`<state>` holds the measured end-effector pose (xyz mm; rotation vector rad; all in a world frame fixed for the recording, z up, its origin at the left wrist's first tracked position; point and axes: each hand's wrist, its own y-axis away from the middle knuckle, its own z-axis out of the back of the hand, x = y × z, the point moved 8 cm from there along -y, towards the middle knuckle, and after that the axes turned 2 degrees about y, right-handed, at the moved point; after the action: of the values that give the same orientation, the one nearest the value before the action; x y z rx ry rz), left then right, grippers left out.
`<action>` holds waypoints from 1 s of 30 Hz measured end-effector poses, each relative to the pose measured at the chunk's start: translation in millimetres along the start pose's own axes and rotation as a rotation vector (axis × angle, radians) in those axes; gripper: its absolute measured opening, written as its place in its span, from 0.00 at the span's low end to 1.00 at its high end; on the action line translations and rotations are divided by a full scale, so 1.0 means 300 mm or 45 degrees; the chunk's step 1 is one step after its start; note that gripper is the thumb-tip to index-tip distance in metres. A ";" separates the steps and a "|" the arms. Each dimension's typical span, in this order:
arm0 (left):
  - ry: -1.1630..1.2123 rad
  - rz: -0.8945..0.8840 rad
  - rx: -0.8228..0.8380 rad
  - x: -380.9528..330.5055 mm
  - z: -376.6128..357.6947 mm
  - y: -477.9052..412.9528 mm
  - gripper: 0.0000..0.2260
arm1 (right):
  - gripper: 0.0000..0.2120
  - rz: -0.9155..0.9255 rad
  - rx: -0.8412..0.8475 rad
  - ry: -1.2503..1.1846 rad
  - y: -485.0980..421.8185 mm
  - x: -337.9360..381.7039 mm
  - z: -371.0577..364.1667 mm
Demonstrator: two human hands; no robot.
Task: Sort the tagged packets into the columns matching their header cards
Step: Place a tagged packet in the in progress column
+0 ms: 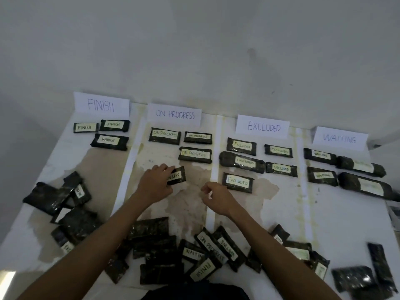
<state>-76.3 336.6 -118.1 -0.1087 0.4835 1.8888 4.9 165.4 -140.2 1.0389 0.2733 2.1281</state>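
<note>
Four white header cards stand along the wall: FINISH [101,105], ON PROGRESS [174,114], EXCLUDED [263,127], WAITING [339,138]. Dark tagged packets lie in rows below each card. My left hand [154,184] grips the left end of an ON PROGRESS packet [178,175] that lies in the ON PROGRESS column, below three packets there. My right hand [217,197] hovers just right of it, fingers loosely curled, holding nothing. A heap of unsorted packets [207,252] lies along the near edge.
More unsorted packets are piled at the left [62,204] and at the near right corner [365,276]. White strips [213,165] divide the table [337,224] into columns. The wall rises right behind the cards.
</note>
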 end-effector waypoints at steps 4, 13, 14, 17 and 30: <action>-0.102 0.014 -0.014 0.102 0.012 -0.063 0.28 | 0.15 0.084 -0.062 0.274 -0.060 0.058 -0.042; -0.207 0.032 -0.021 0.223 0.033 -0.238 0.26 | 0.17 0.064 -0.181 0.695 -0.136 0.076 -0.124; -0.213 0.019 -0.019 0.227 0.033 -0.254 0.26 | 0.17 0.062 -0.200 0.707 -0.139 0.072 -0.126; -0.221 -0.036 -0.013 0.223 0.029 -0.291 0.25 | 0.19 0.063 -0.267 0.704 -0.140 0.066 -0.119; -0.146 -0.066 -0.119 0.189 0.019 -0.216 0.23 | 0.21 0.068 -0.159 0.700 -0.113 0.092 -0.133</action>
<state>-37.0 407.4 -148.0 -0.0730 0.3118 1.8552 -18.2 213.4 -165.8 0.3763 0.3684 2.4134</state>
